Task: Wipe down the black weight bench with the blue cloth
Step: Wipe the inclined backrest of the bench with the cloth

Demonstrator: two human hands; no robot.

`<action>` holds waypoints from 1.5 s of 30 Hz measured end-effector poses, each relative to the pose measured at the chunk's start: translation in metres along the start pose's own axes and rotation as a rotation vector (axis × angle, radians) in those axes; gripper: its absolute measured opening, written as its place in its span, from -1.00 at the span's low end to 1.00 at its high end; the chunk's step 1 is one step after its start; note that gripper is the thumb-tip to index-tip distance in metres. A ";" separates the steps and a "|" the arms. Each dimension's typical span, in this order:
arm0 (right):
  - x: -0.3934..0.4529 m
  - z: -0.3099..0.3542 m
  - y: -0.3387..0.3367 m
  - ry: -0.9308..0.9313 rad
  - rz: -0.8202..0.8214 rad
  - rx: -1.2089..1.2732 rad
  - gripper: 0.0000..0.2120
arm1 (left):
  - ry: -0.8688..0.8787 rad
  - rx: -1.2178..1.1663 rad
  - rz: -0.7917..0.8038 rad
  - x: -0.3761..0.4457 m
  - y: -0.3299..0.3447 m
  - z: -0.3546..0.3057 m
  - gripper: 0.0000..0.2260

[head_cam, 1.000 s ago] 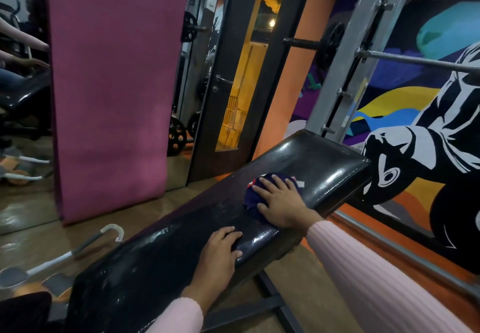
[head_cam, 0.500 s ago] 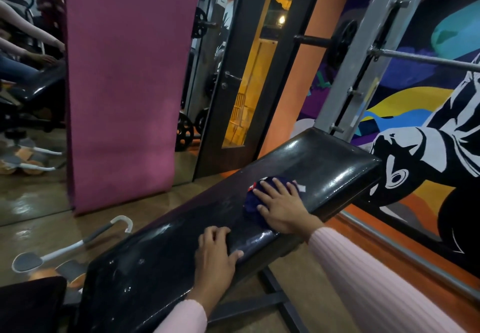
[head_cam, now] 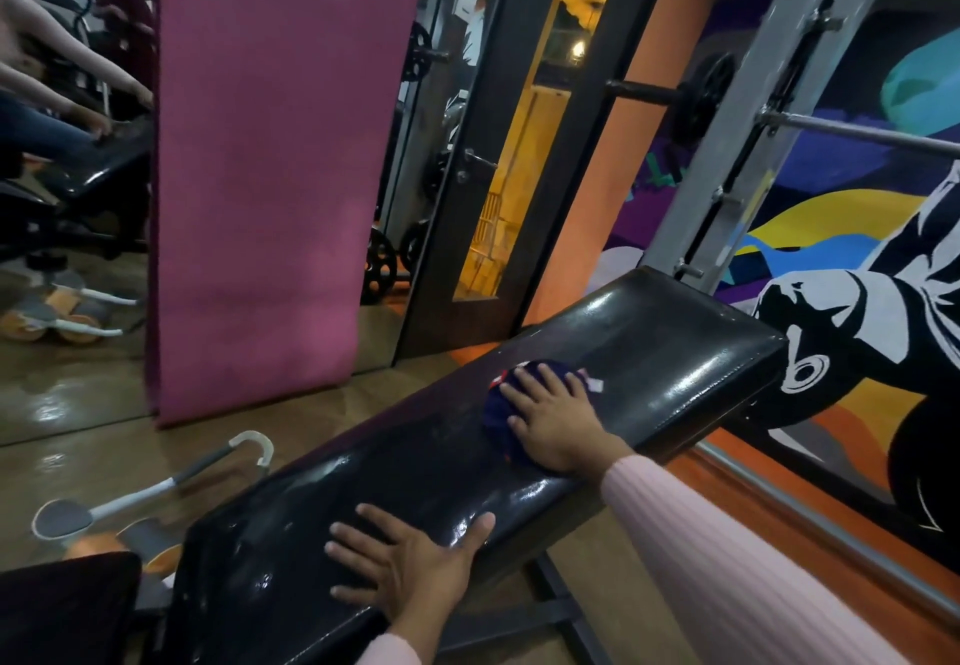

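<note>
The right hand (head_cam: 553, 423) lies palm down on the cloth (head_cam: 506, 407), fingers spread flat over it, pressing rather than gripping. The cloth is a dark blue bunch on the upper half of the bench (head_cam: 649, 352), mostly covered by the hand; its left edge and a bit beyond the fingertips show. The left hand (head_cam: 410, 563) rests flat and empty on the bench pad nearer the camera, fingers splayed, thumb toward the pad's right edge, well apart from the cloth.

A small white tag (head_cam: 595, 384) with a red fleck pokes out of the cloth past the right fingertips; any print on it is too small to read. No other writing can be made out.

The bench pad is glossy black and slopes upward away from the camera; its near end is cut off at the bottom edge. Under it a dark frame (head_cam: 556, 607) shows only in part. Both pink sleeves (head_cam: 727, 555) run out of the picture. A pink mat (head_cam: 270, 171) stands against the mirror (head_cam: 72, 197) on the left, and a painted mural (head_cam: 857, 311) fills the right wall behind a grey rack (head_cam: 753, 108). The mirror's reflections are blurred.
</note>
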State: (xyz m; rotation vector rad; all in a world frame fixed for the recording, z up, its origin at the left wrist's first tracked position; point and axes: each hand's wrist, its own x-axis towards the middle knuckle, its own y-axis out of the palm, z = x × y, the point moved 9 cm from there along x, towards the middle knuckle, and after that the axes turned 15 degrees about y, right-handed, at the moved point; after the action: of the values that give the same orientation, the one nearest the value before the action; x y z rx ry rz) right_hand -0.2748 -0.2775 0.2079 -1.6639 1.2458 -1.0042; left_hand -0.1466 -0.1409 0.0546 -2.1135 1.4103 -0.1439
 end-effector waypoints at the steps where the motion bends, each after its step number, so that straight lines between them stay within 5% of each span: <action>1: -0.009 0.015 0.005 -0.066 0.010 -0.008 -0.49 | 0.009 0.018 0.020 0.003 -0.001 0.000 0.41; 6: -0.045 0.009 0.002 -0.336 0.152 0.041 -0.52 | 0.030 0.046 0.157 0.012 -0.001 -0.001 0.42; 10: -0.003 -0.031 -0.024 -0.154 0.105 0.045 -0.52 | 0.043 0.046 0.201 0.012 -0.002 -0.003 0.41; 13: 0.007 -0.001 -0.008 -0.053 0.066 -0.046 -0.49 | 0.044 0.043 0.230 0.012 -0.002 -0.002 0.42; 17: -0.039 0.057 0.020 -0.243 0.051 -0.031 -0.35 | 0.046 0.043 0.249 0.014 -0.001 0.000 0.41; 20: -0.055 0.037 0.017 -0.356 0.058 0.006 -0.30 | 0.051 0.048 0.252 0.016 0.000 0.001 0.40; 24: -0.009 -0.018 0.001 -0.160 0.021 -0.026 -0.31 | 0.040 0.056 0.257 0.017 -0.001 0.003 0.41; 28: 0.027 -0.003 -0.002 -0.008 0.036 -0.038 -0.50 | 0.036 0.071 0.247 0.016 -0.003 0.002 0.40; 35: -0.017 0.041 0.013 -0.334 0.164 0.024 -0.51 | 0.005 0.067 0.262 0.019 -0.011 -0.002 0.41; 40: 0.027 -0.003 -0.015 -0.173 0.164 0.056 -0.52 | 0.071 0.058 0.264 0.030 -0.024 0.005 0.09; 43: 0.050 0.017 -0.005 -0.012 0.124 -0.004 -0.47 | 0.173 0.140 0.236 0.036 -0.033 0.010 -0.18; 45: 0.043 0.049 0.007 -0.062 0.125 -0.027 -0.46 | 0.194 0.187 0.226 0.035 -0.034 0.009 -0.24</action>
State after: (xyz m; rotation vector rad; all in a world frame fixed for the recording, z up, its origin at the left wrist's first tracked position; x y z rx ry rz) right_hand -0.2234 -0.3134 0.1894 -1.6045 1.3098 -0.8581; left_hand -0.1004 -0.1585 0.0573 -1.8139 1.6678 -0.3839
